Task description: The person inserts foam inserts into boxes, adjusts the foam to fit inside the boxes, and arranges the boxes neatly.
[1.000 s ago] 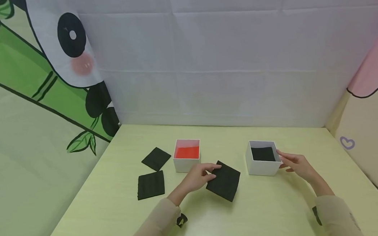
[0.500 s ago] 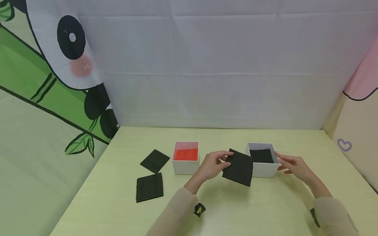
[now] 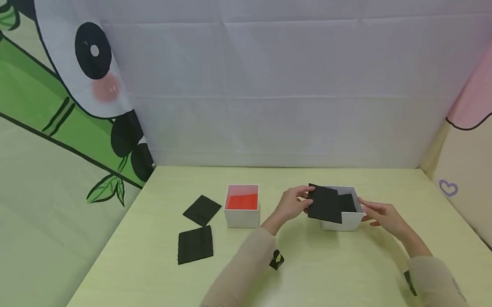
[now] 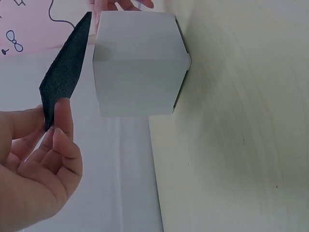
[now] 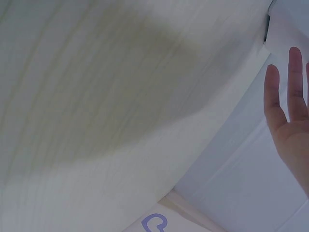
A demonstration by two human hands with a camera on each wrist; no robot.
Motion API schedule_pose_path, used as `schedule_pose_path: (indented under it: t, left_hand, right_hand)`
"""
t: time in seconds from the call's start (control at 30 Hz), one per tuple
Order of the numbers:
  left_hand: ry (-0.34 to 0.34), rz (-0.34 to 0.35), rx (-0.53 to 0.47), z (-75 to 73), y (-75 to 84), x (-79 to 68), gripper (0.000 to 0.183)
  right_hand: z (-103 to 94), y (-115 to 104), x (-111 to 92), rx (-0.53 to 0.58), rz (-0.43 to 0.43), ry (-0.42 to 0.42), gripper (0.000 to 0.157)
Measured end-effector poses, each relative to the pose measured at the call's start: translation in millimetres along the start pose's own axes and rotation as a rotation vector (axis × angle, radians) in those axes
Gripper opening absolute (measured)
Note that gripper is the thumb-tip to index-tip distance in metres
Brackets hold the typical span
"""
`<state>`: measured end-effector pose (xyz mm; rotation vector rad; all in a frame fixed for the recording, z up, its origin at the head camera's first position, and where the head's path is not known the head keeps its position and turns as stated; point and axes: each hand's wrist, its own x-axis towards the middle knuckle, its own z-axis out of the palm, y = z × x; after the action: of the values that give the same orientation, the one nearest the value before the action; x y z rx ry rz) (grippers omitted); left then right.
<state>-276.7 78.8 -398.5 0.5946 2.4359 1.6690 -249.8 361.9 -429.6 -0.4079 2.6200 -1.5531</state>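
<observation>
My left hand [image 3: 290, 204] pinches a thin black felt-like square [image 3: 323, 204] by its left edge, between thumb and fingers. The square is held tilted over the left part of the right-hand white box [image 3: 346, 221] in the head view. Inside that box lies more black material [image 3: 348, 203], partly hidden by the held square. In the left wrist view the black square [image 4: 65, 63] stands beside the outside of the white box [image 4: 140, 63]. With extended fingers my right hand [image 3: 384, 218] touches the box's right side near the rim.
A second white box [image 3: 242, 218] with a red piece [image 3: 242, 201] inside stands left of the first. Further left, two black squares lie flat, a rear one [image 3: 202, 210] and a front one [image 3: 194, 245]. A pale wall sheet [image 3: 269, 124] closes off the table's back.
My left hand has carried the black square rightward and slightly back, from in front of the gap between the boxes to over the right-hand box. The right hand stays at that box.
</observation>
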Motion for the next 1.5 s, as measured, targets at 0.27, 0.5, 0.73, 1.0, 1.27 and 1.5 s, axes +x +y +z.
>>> schedule_pose_path:
  t: [0.27,0.5,0.73,1.0,1.27,1.5]
  left_hand:
    - [0.051,-0.048,0.053,29.3,4.1,19.5,0.037]
    - [0.084,-0.057,0.202,41.1,11.0,27.0,0.036]
    - [0.036,-0.088,0.439,48.2,15.1,28.4,0.034]
    - [0.026,-0.007,0.705,57.0,10.4,29.9,0.026]
    - [-0.018,0.039,0.907,64.9,-1.3,23.0,0.045]
    - [0.036,0.244,0.869,67.2,2.3,16.5,0.042]
  right_hand:
    - [3.9,2,-4,0.003,-0.020,0.019,0.040]
    - [6.4,3,-5,0.010,-0.011,0.025,0.042]
    - [8.3,4,-7,0.005,0.000,0.030,0.044]
    - [9.9,2,-8,-0.005,0.002,0.038,0.044]
    - [12.7,0,-12,-0.003,-0.004,0.039,0.043]
    - [15.6,1,-14,-0.010,-0.013,0.042,0.044]
